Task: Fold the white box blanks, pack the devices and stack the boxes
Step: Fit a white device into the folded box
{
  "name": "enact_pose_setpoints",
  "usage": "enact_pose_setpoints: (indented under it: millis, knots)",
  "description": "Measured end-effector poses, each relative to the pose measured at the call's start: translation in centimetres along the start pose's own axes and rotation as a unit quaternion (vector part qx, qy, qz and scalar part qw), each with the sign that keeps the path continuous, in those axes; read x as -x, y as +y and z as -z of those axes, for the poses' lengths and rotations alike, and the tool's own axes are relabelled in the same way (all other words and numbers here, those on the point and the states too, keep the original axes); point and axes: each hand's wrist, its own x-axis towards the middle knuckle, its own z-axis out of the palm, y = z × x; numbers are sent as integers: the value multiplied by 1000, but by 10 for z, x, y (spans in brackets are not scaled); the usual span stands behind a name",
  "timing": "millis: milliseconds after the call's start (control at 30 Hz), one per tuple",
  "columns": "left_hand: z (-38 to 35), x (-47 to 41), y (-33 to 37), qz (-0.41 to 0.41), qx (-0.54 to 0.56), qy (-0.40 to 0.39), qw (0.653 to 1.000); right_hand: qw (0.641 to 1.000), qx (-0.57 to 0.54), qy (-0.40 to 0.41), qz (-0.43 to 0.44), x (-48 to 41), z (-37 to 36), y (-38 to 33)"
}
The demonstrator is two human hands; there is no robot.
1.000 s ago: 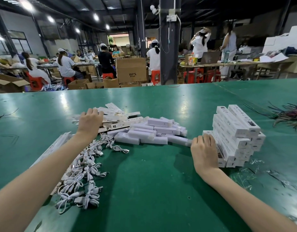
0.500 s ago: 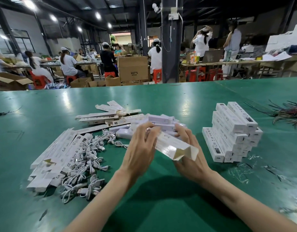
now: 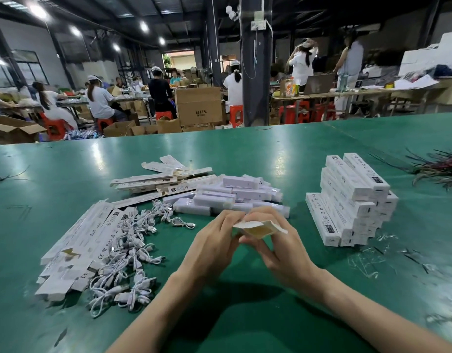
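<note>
Head view: the white box blank (image 3: 260,228) is held up between your two hands, in front of you over the tabletop (image 3: 245,154), with its open, brown-lined end turned toward you. Your left grip (image 3: 214,247) has its fingers curled round one side. Your right grip (image 3: 283,248) closes thumb and fingers on the other side. Holding the card from both sides, I judge, lets you square the tube and look into its mouth before a device goes in.

Just beyond your fingertips lies the pile of devices (image 3: 232,197), near enough to take one without leaning. The flat blanks (image 3: 79,243) and the tangle of white cables (image 3: 128,253) lie to your left. The stack of finished boxes (image 3: 352,197) stands to your right, well apart from the raw stock, which likely keeps done work from mixing with it. Bits of clear plastic (image 3: 367,261) litter the tabletop beside that stack.
</note>
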Motion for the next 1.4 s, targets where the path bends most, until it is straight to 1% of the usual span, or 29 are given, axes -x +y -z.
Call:
enact_pose_setpoints:
  millis: [133,233,267,333,400,467,533,600,667,733,800,867,933,1067,1200,1300,1400]
  knots:
    - [0,2,4,-29,-4,107,994,996,-51,65,-32,-5,-3,-10]
    - [0,0,11,-37,6,165,985,989,-109,69,-74,-10,-1,-21]
    - [0,0,13,-36,8,170,985,986,-128,64,-89,-12,1,-25]
    - [-2,0,17,-15,13,155,988,985,-138,59,-89,-15,2,-27]
    - [-5,1,19,9,29,128,991,988,-120,59,-78,-16,4,-26]
    - [-6,2,19,12,52,117,992,992,-92,55,-73,-17,8,-21]
    - [-3,2,21,-6,86,129,988,995,-53,41,-69,-19,13,-15]
    - [1,0,24,-22,135,160,978,997,-43,25,-66,-21,18,-12]
    - [6,-3,28,-24,171,182,968,995,-71,12,-72,-23,22,-12]
    - [12,-6,31,-30,171,183,968,990,-115,-4,-88,-25,25,-15]
    - [17,-8,34,-40,153,179,971,974,-189,-29,-121,-25,28,-20]
    - [20,-11,37,-31,150,180,972,952,-261,-45,-155,-28,31,-24]
    - [19,-12,39,-9,174,179,968,941,-290,-59,-166,-30,36,-26]
    - [17,-13,40,48,268,180,945,931,-309,-93,-173,-32,37,-28]
    - [16,-15,42,95,339,196,915,932,-298,-99,-180,-30,34,-31]
    - [18,-17,45,131,425,187,876,939,-268,-108,-185,-28,33,-32]
    - [24,-19,45,157,463,194,850,941,-252,-112,-196,-26,31,-30]
